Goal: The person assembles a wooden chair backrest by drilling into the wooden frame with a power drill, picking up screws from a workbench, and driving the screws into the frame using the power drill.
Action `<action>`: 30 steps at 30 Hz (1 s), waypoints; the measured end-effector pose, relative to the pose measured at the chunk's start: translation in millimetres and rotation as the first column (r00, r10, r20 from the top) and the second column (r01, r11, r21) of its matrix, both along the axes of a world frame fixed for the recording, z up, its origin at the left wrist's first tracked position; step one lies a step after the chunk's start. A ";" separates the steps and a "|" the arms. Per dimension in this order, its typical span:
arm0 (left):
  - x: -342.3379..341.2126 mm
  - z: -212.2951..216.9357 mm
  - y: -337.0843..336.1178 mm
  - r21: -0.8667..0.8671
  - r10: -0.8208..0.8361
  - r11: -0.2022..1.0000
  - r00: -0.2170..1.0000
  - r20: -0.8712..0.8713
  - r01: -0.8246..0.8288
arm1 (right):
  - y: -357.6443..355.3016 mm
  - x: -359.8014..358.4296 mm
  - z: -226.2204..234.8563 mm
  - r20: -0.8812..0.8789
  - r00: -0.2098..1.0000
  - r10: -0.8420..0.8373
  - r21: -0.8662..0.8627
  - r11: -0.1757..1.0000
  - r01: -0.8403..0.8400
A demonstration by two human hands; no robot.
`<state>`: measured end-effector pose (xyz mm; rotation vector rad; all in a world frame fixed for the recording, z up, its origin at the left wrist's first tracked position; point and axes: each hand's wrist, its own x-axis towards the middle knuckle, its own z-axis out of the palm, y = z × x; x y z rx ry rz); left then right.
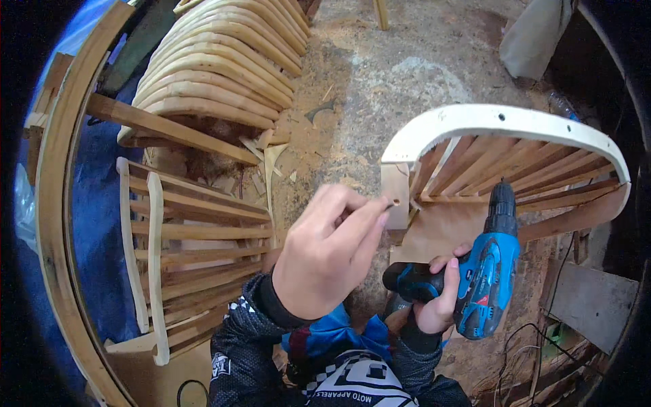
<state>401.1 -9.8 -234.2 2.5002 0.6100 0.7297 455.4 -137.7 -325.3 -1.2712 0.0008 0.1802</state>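
My left hand is closed in a pinch, its fingertips against the end of a wooden block. A hole shows in the block right beside them. Whatever the fingers hold is too small to make out. That block belongs to a slatted wooden frame with a pale curved rail, which has several dark holes along it. My right hand grips a blue and black cordless drill by its handle. The drill's chuck points away from me, near the frame's slats, with a short bit in it.
Many curved wooden pieces stand stacked at the far left. Another slatted frame lies at my left, beside a long wooden beam. Sawdust and offcuts cover the floor. Cables and a grey board lie at right.
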 end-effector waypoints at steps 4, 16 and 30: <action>0.5 1.3 3.1 0.155 -0.027 0.988 1.000 -0.003 0.027 | -6.7 -10.4 0.9 -0.259 0.962 0.080 0.065 0.996 -0.066; -0.4 6.5 -3.7 0.295 -0.006 0.954 0.988 -0.152 0.051 | -15.7 -29.0 8.0 -0.328 0.902 0.279 0.109 0.960 -0.257; -1.4 0.2 -5.3 0.407 -0.074 0.907 0.991 -0.110 0.113 | -27.0 -31.4 15.8 -0.321 0.902 0.287 0.140 0.957 -0.254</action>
